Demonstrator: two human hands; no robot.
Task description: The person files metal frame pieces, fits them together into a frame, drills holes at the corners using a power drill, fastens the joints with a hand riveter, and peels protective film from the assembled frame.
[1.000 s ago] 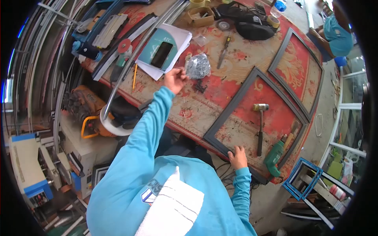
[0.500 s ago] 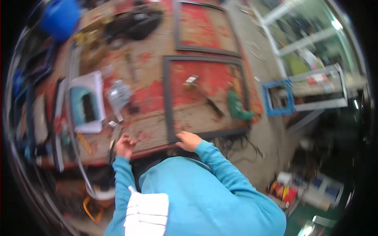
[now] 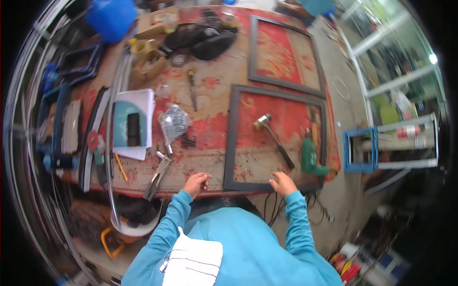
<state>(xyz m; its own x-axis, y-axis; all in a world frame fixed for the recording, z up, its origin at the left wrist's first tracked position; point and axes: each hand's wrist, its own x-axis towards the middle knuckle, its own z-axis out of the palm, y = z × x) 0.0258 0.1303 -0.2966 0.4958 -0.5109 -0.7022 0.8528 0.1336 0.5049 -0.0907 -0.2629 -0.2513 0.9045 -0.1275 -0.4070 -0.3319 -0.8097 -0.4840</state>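
Observation:
My left hand [image 3: 195, 185] is closed at the table's front edge, left of the dark grey rectangular frame [image 3: 230, 138]; whatever its curled fingers may hold is too small to make out. My right hand [image 3: 284, 184] reaches the frame's near rail, thumb and forefinger apart; I cannot tell if it touches. Inside the frame lie a hammer [image 3: 279, 145], head away from me, and a green power drill [image 3: 309, 155]. Left of my left hand rest metal locking pliers [image 3: 158, 176]. A clear plastic bag [image 3: 175, 121] lies beyond them.
A second grey frame [image 3: 253, 52] lies behind the first. Papers [image 3: 148, 119] bearing a black phone [image 3: 133, 128], a screwdriver [image 3: 192, 90], a pencil [image 3: 122, 169] and long metal profiles [image 3: 110, 133] occupy the left. A blue frame [image 3: 361, 167] stands beyond the right edge.
The view has swung, so the table appears farther right and lower. My right hand has moved right along the near rail from the frame's left corner; my left hand has moved right, away from the pliers.

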